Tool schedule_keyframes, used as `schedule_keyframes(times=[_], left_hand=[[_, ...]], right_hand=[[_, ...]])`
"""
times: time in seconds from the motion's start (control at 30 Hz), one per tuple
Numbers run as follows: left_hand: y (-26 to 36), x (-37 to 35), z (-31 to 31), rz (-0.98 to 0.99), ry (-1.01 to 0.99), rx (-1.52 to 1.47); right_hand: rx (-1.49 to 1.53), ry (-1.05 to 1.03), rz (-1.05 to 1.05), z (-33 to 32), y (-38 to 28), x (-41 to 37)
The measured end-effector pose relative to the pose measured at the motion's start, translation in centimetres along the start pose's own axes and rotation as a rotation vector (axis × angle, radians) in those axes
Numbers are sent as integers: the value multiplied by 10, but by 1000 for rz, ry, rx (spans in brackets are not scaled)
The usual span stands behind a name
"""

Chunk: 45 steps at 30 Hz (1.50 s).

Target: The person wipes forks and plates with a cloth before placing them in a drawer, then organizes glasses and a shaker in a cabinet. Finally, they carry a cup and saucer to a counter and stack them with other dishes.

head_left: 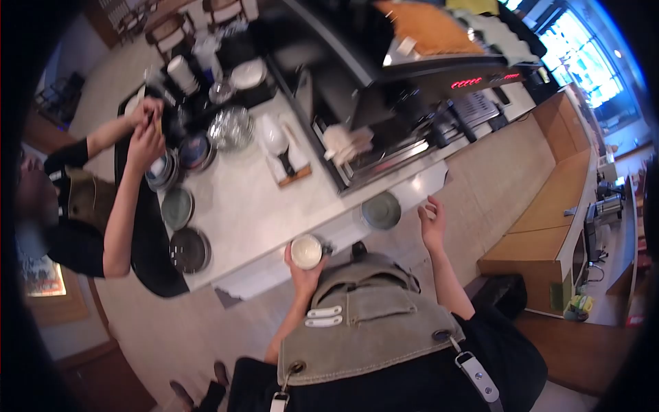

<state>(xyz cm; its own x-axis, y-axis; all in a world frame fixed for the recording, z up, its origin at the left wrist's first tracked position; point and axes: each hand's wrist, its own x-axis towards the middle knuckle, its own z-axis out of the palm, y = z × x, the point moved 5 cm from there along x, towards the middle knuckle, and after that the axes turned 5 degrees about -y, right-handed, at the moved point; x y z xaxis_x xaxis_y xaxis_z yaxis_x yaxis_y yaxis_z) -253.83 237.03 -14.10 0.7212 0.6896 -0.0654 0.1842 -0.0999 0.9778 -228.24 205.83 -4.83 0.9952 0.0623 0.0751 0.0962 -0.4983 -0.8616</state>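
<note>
My left hand is wrapped round a small cream-white cup, its open top facing up, at the near edge of the counter. To the right, my right hand is held out with its fingers apart and slightly bent, nothing in it. A round grey-green plate lies just left of that hand, at the counter's front edge. The fingertips do not reach its rim in this view.
A white counter carries stacked dark plates, a green plate, glass bowls and a tray with a white scoop-like utensil. A black machine stands ahead. At left, a co-worker's hands are together over the counter.
</note>
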Motion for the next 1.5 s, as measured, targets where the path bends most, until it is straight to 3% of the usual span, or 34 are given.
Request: schedule_keyframes(times=[0.1, 0.13, 0.2, 0.23, 0.3, 0.37, 0.47, 0.53, 0.57, 0.6, 0.63, 0.67, 0.7, 0.77, 0.87, 1.07, 1.17, 1.23, 1.3, 1.37, 1.43, 1.5], left_hand=[[11, -7, -8, 69, 16, 85], [-4, -11, -14, 56, -23, -80], [11, -22, -39, -59, -135, -94], [22, -29, -55, -107, 14, -10], [92, -28, -77, 4, 317, 73], [171, -7, -89, 293, 539, 167], [337, 14, -49, 805, 563, 155], [441, 21, 6, 1160, 473, 225], [483, 32, 38, 1330, 282, 208], [517, 47, 70, 1329, 390, 381], [570, 62, 119, 1307, 363, 565], [606, 79, 158, 1204, 295, 653], [627, 110, 186, 1138, 85, 596], [649, 173, 234, 1014, -16, 848], [645, 265, 274, 872, -153, 1055], [620, 345, 311, 468, -217, 1222], [616, 360, 315, 558, -184, 1317], [615, 368, 316, 537, -228, 1279], [613, 379, 314, 580, -195, 1292], [622, 379, 315, 638, -203, 1384], [638, 395, 308, 651, -266, 1429], [661, 407, 269, 547, -182, 1074]], right_hand=[[77, 105, -190, -62, -58, 32], [67, 141, -318, -88, -84, 46], [128, 200, -512, -140, -145, 79], [199, 220, -578, -164, -174, 95], [206, 230, -815, -204, -233, 131], [205, 138, -960, -234, -271, 184], [-76, 41, -1125, -238, -347, 263], [-234, -163, -1116, -215, -384, 329], [-269, -313, -1074, -198, -397, 363], [-406, -335, -1086, -182, -409, 385], [-548, -348, -1105, -164, -421, 404], [-592, -331, -1116, -147, -430, 427], [-641, -309, -1129, -129, -436, 444], [-737, -267, -1103, -102, -442, 473], [-760, -446, -1090, -85, -453, 493], [-651, -531, -1183, -87, -458, 528], [-360, -489, -1141, -127, -465, 575], [-329, -289, -1113, -170, -458, 640], [-507, -8, -1159, -215, -435, 732], [-592, 21, -987, -250, -396, 800], [-625, 61, -910, -284, -378, 777], [-693, 88, -1039, -302, -371, 776]])
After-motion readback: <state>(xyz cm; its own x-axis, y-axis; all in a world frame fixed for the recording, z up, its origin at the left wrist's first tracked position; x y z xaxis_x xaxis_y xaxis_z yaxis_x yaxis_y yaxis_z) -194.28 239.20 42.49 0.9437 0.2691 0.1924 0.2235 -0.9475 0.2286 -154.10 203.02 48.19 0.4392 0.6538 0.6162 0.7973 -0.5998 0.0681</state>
